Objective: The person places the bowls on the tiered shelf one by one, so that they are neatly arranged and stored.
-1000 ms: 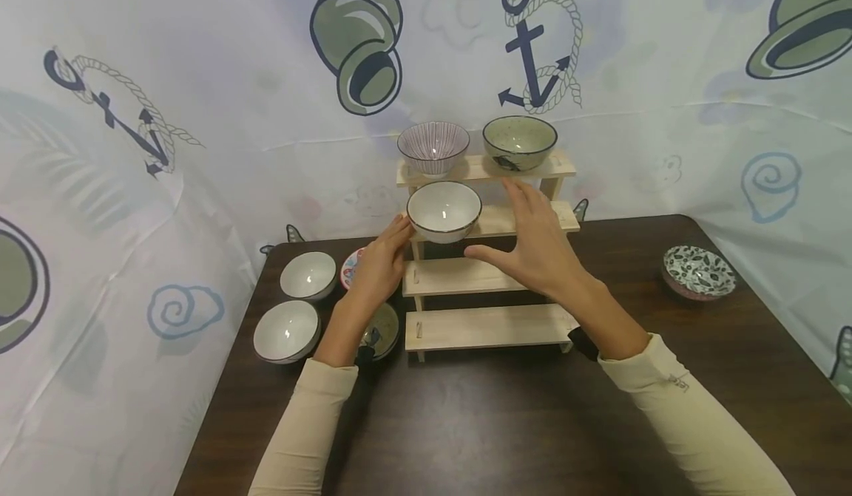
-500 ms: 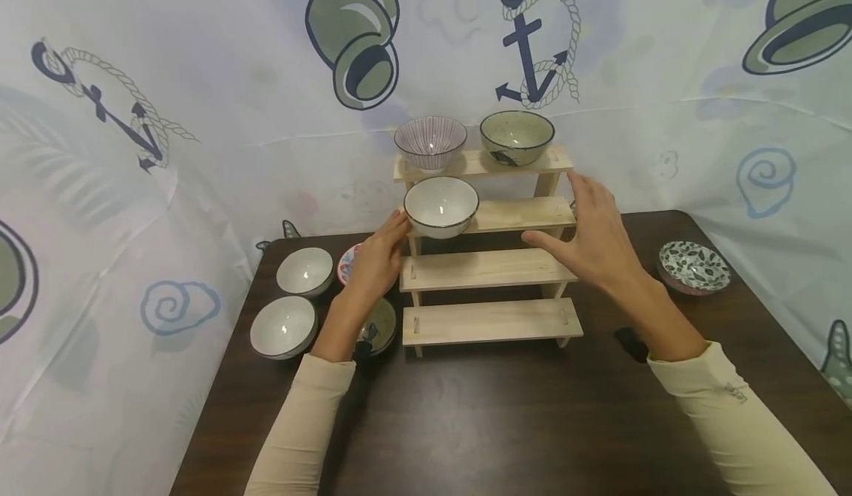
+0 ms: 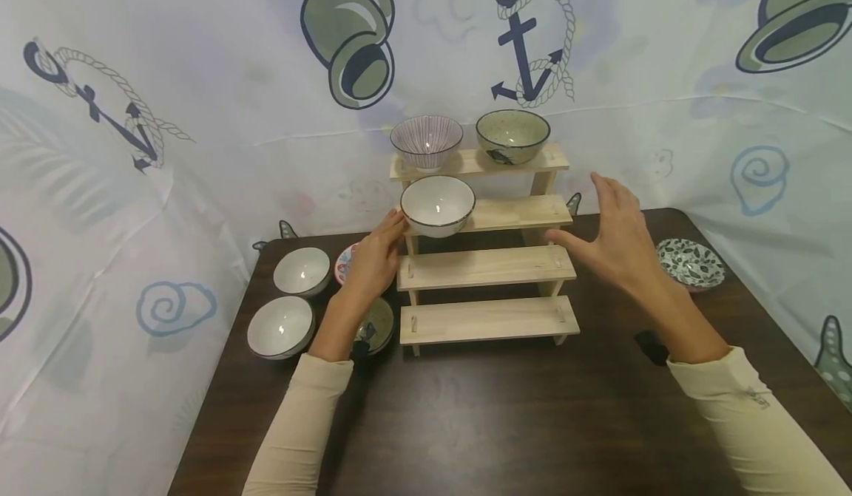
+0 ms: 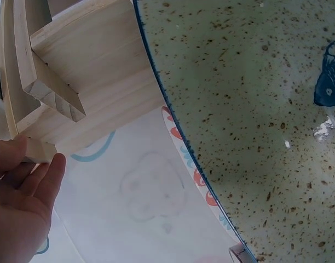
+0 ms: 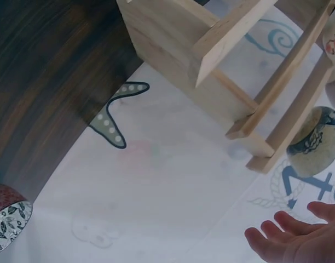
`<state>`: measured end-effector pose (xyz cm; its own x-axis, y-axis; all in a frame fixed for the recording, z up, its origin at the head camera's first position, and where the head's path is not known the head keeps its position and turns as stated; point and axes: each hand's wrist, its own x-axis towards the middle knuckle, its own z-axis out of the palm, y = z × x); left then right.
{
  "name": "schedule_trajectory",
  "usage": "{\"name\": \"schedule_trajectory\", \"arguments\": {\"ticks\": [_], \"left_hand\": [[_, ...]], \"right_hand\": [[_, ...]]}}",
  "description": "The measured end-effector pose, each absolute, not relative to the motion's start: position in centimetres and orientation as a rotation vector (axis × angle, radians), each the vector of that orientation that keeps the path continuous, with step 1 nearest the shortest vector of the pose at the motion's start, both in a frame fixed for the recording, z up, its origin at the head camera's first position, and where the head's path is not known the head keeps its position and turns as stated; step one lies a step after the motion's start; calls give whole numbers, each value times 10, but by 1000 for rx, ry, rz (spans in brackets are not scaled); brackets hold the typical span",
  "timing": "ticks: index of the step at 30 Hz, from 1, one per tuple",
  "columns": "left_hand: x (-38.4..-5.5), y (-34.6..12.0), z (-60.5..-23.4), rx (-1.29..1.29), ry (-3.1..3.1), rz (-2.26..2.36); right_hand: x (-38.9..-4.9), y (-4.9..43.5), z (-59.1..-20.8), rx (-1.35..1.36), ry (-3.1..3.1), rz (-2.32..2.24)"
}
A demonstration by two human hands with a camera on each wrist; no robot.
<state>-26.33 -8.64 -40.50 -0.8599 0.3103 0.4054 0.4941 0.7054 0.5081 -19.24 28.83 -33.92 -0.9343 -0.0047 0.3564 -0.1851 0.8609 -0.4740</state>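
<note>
Pale wood makes up the four-tier stand (image 3: pixel 489 318), to which all places refer. The right grip (image 3: pixel 619 233) has just drawn away to the right of the stand; it is released, thumb and fingers spread, nothing between them. The left grip (image 3: pixel 374 259) stays at the stand's left side, thumb and fingers grasping the end of the second tier from the top. On that tier's left end rests the white bowl (image 3: pixel 437 204), upright; judged from this, the stand bears it without the right grip. The striped bowl (image 3: pixel 426 141) and green bowl (image 3: pixel 512 137) occupy the stand's top tier. The white bowl hides part of its tier's front edge, so the margin at its foot cannot be told. Bare wood shows along the tier to its right. Left of the stand, the speckled bowl (image 3: pixel 379 326) crowds the left forearm; right of it, the tabletop (image 3: pixel 492 407) offers room as far as the leaf-patterned bowl (image 3: pixel 691 263).
</note>
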Motion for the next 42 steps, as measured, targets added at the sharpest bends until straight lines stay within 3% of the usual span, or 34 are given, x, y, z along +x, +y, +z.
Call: {"name": "schedule_trajectory", "arguments": {"ticks": [42], "left_hand": [[-265, -86, -407, -628, -2625, -902]], "right_hand": [[-213, 359, -375, -209, -2781, 707]]}}
